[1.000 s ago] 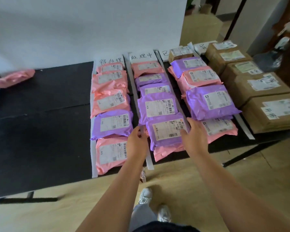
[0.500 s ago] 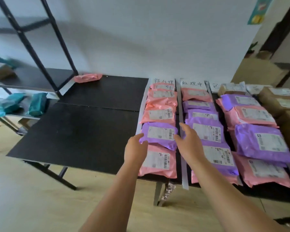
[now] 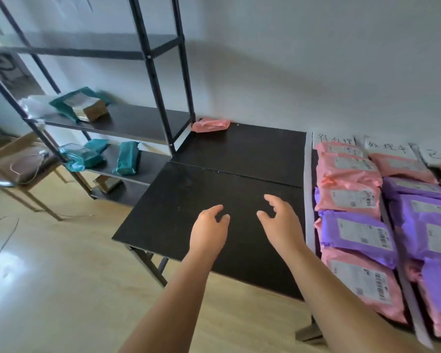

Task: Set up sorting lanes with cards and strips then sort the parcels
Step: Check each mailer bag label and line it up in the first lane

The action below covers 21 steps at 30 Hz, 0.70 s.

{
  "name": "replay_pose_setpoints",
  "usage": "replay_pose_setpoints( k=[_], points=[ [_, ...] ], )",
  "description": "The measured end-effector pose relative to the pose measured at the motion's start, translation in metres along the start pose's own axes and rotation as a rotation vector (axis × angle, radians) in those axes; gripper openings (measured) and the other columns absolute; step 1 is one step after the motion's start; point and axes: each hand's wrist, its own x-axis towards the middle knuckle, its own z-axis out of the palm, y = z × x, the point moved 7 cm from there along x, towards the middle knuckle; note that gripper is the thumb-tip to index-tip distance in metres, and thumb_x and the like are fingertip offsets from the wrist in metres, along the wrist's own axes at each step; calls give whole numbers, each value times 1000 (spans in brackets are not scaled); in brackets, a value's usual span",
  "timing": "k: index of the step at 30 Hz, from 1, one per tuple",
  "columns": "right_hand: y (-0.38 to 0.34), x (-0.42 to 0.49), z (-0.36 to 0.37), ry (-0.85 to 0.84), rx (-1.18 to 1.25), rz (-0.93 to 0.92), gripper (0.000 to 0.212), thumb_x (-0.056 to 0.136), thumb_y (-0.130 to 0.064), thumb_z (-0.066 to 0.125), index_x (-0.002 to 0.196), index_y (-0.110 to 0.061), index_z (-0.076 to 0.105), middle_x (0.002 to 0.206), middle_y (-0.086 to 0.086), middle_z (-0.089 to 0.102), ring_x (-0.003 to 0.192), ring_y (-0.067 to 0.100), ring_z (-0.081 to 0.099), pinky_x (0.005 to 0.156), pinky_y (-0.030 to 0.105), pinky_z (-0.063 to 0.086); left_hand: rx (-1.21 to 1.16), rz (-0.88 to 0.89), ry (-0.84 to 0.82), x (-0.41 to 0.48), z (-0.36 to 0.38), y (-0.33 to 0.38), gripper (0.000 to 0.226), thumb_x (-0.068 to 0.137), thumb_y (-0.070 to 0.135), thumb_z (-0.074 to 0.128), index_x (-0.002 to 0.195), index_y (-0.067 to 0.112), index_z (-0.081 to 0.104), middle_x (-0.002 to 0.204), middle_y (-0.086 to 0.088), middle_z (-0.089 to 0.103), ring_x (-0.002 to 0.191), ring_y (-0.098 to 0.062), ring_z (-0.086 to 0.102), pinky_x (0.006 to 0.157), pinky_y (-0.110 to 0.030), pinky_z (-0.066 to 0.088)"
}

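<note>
Now: Both Hands Empty Above the Table

We hold our left hand (image 3: pixel 209 230) and right hand (image 3: pixel 280 222) side by side over the black table (image 3: pixel 214 159), fingers loosely spread, gripping nothing. Right of the right hand runs a grey strip (image 3: pixel 309 200), then the sorted parcels (image 3: pixel 357 230). A lone pink parcel (image 3: pixel 210 124) lies well beyond both hands.

— Where are we?
— We are in a room serving as a parcel-sorting space: pink and purple plastic mailer bags (image 3: pixel 354 233) with barcode labels lie in rows on a black flat table (image 3: pixel 214 159), below white handwritten paper cards (image 3: pixel 334 140).
— And beside it?
— We see a black metal shelving rack (image 3: pixel 150 59) holding teal plastic mailer bags (image 3: pixel 126 159), on a pale wood floor (image 3: pixel 61 276).
</note>
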Motion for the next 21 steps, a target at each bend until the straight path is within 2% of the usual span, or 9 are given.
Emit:
replay_pose_setpoints(
  k=[1, 3, 5, 7, 9, 13, 17, 21],
  points=[
    [-8, 6, 9, 0, -6, 1, 49, 97, -24, 63, 144, -27, 48, 148, -1, 49, 132, 17, 51, 94, 25, 43, 12, 8, -1, 9, -8, -4, 45, 101, 35, 52, 145, 28, 46, 139, 4, 57, 80, 2, 54, 51, -4, 33],
    [-21, 18, 24, -2, -13, 11, 49, 97, -25, 63, 144, -27, 48, 148, -1, 49, 132, 17, 51, 92, 23, 42, 23, 24, -7, 27, -22, -10, 45, 102, 38, 50, 145, 28, 47, 142, 4, 54, 101, -3, 57, 68, -8, 40],
    [-30, 32, 39, -9, -12, 21, 48, 98, -26, 62, 144, -28, 48, 147, -1, 49, 131, 16, 52, 89, 22, 40, 25, 28, -16, 44, -31, -15, 46, 102, 40, 49, 146, 26, 46, 144, 4, 53, 119, -12, 57, 87, -20, 45],
    [-36, 48, 51, -11, -13, 36, 48, 98, -26, 62, 144, -29, 48, 147, -2, 49, 130, 15, 52, 87, 21, 39, 36, 29, -25, 64, -37, -18, 47, 102, 42, 48, 146, 25, 46, 145, 3, 52, 125, -16, 55, 97, -28, 46],
    [-40, 68, 63, -13, -13, 49, 47, 98, -27, 61, 143, -29, 48, 147, -3, 49, 130, 14, 52, 87, 21, 39, 63, 37, -25, 89, -41, -16, 48, 102, 42, 48, 146, 25, 45, 145, 3, 51, 126, -16, 55, 97, -29, 46],
    [-47, 121, 81, -10, 13, 50, 46, 99, -26, 59, 144, -29, 48, 146, -4, 50, 127, 12, 52, 86, 21, 38, 116, 64, -4, 147, -48, -5, 49, 102, 43, 46, 148, 25, 44, 149, 2, 46, 126, -16, 53, 87, -23, 41],
    [-54, 179, 91, -23, 32, 50, 45, 99, -25, 58, 143, -28, 48, 142, -4, 52, 122, 11, 52, 84, 22, 36, 165, 54, -12, 201, -51, 10, 49, 103, 41, 45, 148, 24, 43, 149, 1, 45, 129, -18, 51, 98, -32, 45],
    [-64, 238, 100, -30, -5, 47, 44, 99, -24, 57, 143, -27, 49, 140, -3, 53, 121, 12, 53, 81, 22, 36, 202, 63, -16, 255, -50, 22, 49, 103, 40, 46, 149, 25, 41, 150, 1, 44, 129, -19, 51, 100, -33, 48]
  ],
)
